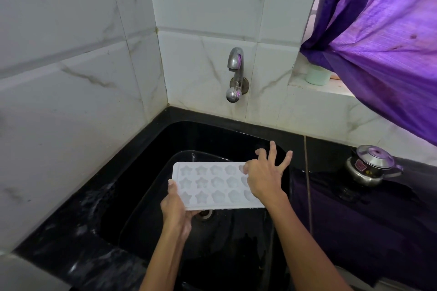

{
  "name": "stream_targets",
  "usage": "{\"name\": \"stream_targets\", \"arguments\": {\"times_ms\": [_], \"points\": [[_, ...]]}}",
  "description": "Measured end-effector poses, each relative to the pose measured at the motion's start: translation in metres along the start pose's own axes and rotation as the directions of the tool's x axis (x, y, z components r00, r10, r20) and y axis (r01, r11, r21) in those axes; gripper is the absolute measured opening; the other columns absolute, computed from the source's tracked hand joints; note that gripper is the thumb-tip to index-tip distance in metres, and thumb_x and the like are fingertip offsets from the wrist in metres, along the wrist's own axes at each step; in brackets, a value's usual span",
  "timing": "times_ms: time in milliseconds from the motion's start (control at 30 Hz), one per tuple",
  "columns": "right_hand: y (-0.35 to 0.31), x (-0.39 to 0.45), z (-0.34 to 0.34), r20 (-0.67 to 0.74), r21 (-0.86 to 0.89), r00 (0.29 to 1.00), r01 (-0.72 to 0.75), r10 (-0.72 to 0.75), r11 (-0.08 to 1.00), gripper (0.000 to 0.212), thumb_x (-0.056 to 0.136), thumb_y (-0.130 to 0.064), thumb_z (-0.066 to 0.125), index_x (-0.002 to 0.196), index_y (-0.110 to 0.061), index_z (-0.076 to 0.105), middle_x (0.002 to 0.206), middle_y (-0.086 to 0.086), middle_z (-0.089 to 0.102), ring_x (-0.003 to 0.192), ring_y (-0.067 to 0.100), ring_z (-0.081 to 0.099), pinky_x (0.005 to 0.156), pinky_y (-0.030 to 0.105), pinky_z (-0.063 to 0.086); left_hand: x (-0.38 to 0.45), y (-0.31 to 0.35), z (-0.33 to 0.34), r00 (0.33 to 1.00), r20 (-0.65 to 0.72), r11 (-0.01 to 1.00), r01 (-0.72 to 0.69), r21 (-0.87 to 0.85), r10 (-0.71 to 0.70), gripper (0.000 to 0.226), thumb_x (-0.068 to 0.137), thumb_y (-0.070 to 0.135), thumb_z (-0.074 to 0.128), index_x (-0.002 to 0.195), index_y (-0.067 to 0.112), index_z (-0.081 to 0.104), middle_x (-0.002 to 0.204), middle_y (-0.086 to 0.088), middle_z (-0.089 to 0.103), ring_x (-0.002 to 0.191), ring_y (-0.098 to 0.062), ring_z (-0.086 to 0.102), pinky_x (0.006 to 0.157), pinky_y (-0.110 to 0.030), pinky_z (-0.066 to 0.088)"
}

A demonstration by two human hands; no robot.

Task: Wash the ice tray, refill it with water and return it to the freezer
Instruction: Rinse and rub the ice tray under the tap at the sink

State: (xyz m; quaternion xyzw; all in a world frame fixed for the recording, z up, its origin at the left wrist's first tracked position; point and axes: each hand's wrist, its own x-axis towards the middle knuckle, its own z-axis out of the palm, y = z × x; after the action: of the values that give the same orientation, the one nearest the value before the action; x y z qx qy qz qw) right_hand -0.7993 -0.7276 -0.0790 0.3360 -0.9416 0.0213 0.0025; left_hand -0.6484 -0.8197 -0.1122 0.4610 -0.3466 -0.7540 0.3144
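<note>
A white ice tray (pixel 208 184) with star and flower shaped hollows is held level over the black sink (pixel 165 139), above the drain. My left hand (pixel 176 208) grips its near left corner, thumb on top and fingers underneath. My right hand (pixel 264 177) lies over the tray's right end, its thumb pressed into a hollow and its other fingers spread out above the rim. No water runs from the metal tap (pixel 235 64) on the tiled wall behind the sink.
A black stone counter (pixel 71 231) surrounds the sink, wet on the left. A small steel lidded pot (pixel 371 165) stands on the counter at right. A purple curtain (pixel 383 42) hangs over the window ledge, where a pale green cup (pixel 318 75) sits.
</note>
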Motion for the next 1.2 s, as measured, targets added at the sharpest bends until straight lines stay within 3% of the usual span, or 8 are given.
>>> {"name": "stream_targets", "arguments": {"times_ms": [100, 200, 400, 533, 667, 867, 1033, 1200], "points": [[-0.003, 0.001, -0.001, -0.045, 0.028, 0.999, -0.012, 0.013, 1.000, 0.026, 0.084, -0.005, 0.062, 0.101, -0.025, 0.067, 0.147, 0.006, 0.031, 0.147, 0.037, -0.010, 0.105, 0.069, -0.014, 0.001, -0.001, 0.001, 1.000, 0.001, 1.000, 0.003, 0.007, -0.003, 0.044, 0.101, 0.046, 0.031, 0.097, 0.014, 0.061, 0.093, -0.012, 0.071, 0.085, -0.029, 0.068, 0.069, -0.045, 0.056], [-0.005, 0.000, -0.001, -0.125, 0.107, 0.992, 0.045, -0.032, 0.993, 0.042, 0.080, 0.004, 0.058, 0.107, -0.028, 0.062, 0.147, 0.004, 0.030, 0.147, 0.035, -0.012, 0.106, 0.066, -0.017, 0.000, 0.000, 0.003, 1.000, 0.004, 1.000, 0.006, -0.007, -0.005, 0.043, 0.101, 0.045, 0.031, 0.096, 0.015, 0.061, 0.092, -0.011, 0.071, 0.085, -0.029, 0.068, 0.070, -0.046, 0.055], [-0.015, -0.004, 0.006, -0.053, 0.065, 0.983, 0.176, -0.173, 0.982, 0.068, 0.079, 0.012, 0.050, 0.121, -0.040, 0.061, 0.160, 0.007, 0.009, 0.144, 0.036, -0.023, 0.092, 0.059, -0.033, -0.001, 0.000, 0.005, 1.000, 0.007, 1.000, 0.005, -0.015, -0.005, 0.043, 0.101, 0.044, 0.031, 0.094, 0.014, 0.061, 0.091, -0.011, 0.070, 0.085, -0.029, 0.068, 0.069, -0.045, 0.055], [-0.014, -0.005, 0.006, -0.053, 0.046, 0.985, 0.164, -0.161, 0.985, 0.063, 0.081, 0.007, 0.053, 0.118, -0.042, 0.063, 0.156, 0.005, 0.019, 0.145, 0.035, -0.021, 0.094, 0.060, -0.032, 0.000, -0.001, 0.003, 1.000, -0.002, 1.000, 0.011, -0.001, -0.011, 0.043, 0.101, 0.044, 0.031, 0.094, 0.014, 0.061, 0.092, -0.011, 0.070, 0.085, -0.029, 0.068, 0.069, -0.045, 0.055], [-0.017, -0.004, 0.001, -0.034, 0.021, 0.990, 0.138, -0.137, 0.990, 0.050, 0.083, 0.003, 0.058, 0.113, -0.036, 0.067, 0.159, 0.008, 0.013, 0.145, 0.037, -0.022, 0.095, 0.063, -0.028, -0.001, -0.004, 0.005, 1.000, 0.006, 1.000, 0.016, 0.015, -0.016, 0.042, 0.101, 0.044, 0.031, 0.093, 0.016, 0.061, 0.091, -0.011, 0.071, 0.083, -0.028, 0.068, 0.068, -0.044, 0.055], [-0.016, -0.004, 0.006, -0.045, 0.031, 0.988, 0.151, -0.150, 0.988, 0.058, 0.081, 0.007, 0.054, 0.113, -0.039, 0.066, 0.154, 0.004, 0.023, 0.145, 0.035, -0.020, 0.092, 0.060, -0.033, -0.003, -0.003, 0.005, 1.000, -0.012, 1.000, 0.005, 0.009, -0.005, 0.043, 0.101, 0.045, 0.032, 0.093, 0.014, 0.062, 0.090, -0.011, 0.071, 0.081, -0.028, 0.069, 0.072, -0.047, 0.056], [-0.021, -0.005, 0.004, -0.051, 0.031, 0.991, 0.128, -0.126, 0.991, 0.049, 0.084, 0.003, 0.053, 0.113, -0.035, 0.067, 0.160, 0.007, 0.012, 0.145, 0.036, -0.022, 0.092, 0.061, -0.031, -0.005, -0.002, 0.006, 1.000, 0.000, 1.000, 0.001, 0.013, -0.001, 0.042, 0.101, 0.044, 0.032, 0.092, 0.016, 0.061, 0.087, -0.009, 0.071, 0.080, -0.027, 0.068, 0.075, -0.048, 0.055], [-0.018, -0.008, 0.007, -0.031, 0.032, 0.990, 0.136, -0.135, 0.990, 0.052, 0.082, 0.005, 0.055, 0.111, -0.037, 0.068, 0.154, 0.003, 0.024, 0.145, 0.035, -0.020, 0.094, 0.062, -0.030, -0.007, -0.004, 0.004, 1.000, -0.013, 1.000, -0.003, 0.031, 0.003, 0.043, 0.101, 0.044, 0.032, 0.092, 0.015, 0.061, 0.085, -0.010, 0.071, 0.078, -0.027, 0.068, 0.071, -0.047, 0.056]]}}
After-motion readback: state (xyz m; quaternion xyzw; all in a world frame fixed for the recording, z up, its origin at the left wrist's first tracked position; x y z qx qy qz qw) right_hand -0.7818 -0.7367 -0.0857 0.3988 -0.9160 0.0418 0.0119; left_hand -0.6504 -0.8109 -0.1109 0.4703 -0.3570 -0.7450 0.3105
